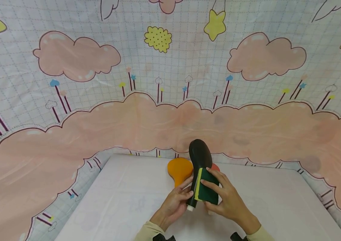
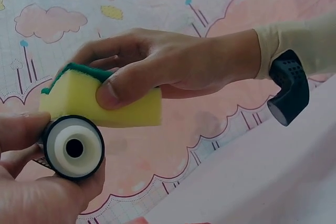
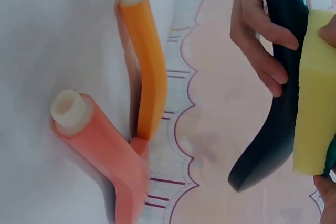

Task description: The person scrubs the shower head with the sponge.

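My left hand (image 1: pixel 174 203) grips the handle of a black handheld shower head (image 1: pixel 199 154), its broad head pointing up and away. The white hollow connector (image 2: pixel 79 149) at the handle's end faces the left wrist camera. My right hand (image 1: pixel 230 200) holds a yellow sponge with a green scouring side (image 1: pixel 210 188), thumb on one side and fingers on the other. In the right wrist view the sponge's yellow face (image 3: pixel 317 93) lies right along the black handle. The head's spray face is hidden.
On the white table (image 1: pixel 122 194) behind the hands lie an orange shower head (image 1: pixel 179 168) and a pink shower head (image 3: pixel 107 153), mostly hidden in the head view. A cloud-patterned cloth (image 1: pixel 146 127) hangs behind and around the table.
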Demonstrator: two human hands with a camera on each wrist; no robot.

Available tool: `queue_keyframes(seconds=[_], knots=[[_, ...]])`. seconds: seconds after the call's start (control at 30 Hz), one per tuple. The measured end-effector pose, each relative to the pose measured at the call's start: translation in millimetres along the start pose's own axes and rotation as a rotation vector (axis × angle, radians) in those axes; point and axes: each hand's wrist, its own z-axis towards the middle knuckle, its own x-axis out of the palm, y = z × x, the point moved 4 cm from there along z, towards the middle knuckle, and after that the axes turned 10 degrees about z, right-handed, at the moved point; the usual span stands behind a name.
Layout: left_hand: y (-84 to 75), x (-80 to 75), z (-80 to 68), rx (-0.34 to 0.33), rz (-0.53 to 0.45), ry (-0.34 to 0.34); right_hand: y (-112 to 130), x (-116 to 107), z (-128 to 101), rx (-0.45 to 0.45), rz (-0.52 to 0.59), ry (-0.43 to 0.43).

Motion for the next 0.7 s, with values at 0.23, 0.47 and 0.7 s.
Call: queue_keyframes(seconds=[0.23,0.47,0.7], knots=[[0.6,-0.2,1.1,0.001,-0.017,-0.032,3,3,-3,0.011,0.015,-0.007],[-0.6,-1.2,4.2,0.026,-0.027,-0.038,13,8,-8,-0.008,0.027,0.005],[-2.5,-1.0,4.5,0.022,-0.016,-0.052,17,9,-10,-0.031,0.008,0.016]])
